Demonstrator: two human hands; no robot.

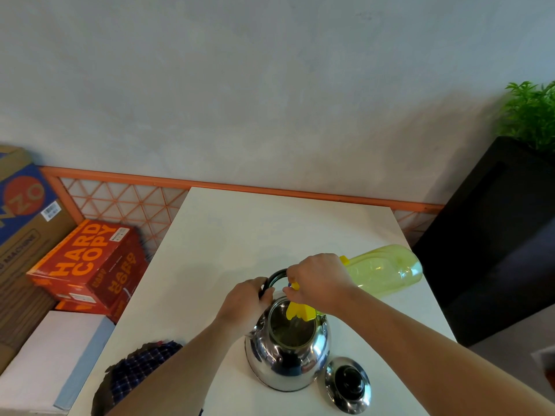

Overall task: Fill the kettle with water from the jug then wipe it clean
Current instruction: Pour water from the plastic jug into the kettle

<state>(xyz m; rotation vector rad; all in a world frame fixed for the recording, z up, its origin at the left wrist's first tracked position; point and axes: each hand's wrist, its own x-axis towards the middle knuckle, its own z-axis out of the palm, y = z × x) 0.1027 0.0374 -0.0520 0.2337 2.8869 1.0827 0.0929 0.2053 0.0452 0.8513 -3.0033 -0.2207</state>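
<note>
Head view: kettle (286,352) lower centre on table (240,235), lid (347,385) off beside it. Left hand (247,303) wraps the handle (271,280) to steady; right hand (318,283) grips tipped jug (381,270), spout over opening. Checked cloth (144,367) waits lower left.

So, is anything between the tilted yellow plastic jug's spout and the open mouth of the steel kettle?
Nothing visible. The shiny steel kettle is open, its steel lid with the black knob lying on the white table to its right. The right hand tips the translucent yellow plastic jug, spout directly over the opening; the left hand grips the kettle's black handle.
</note>
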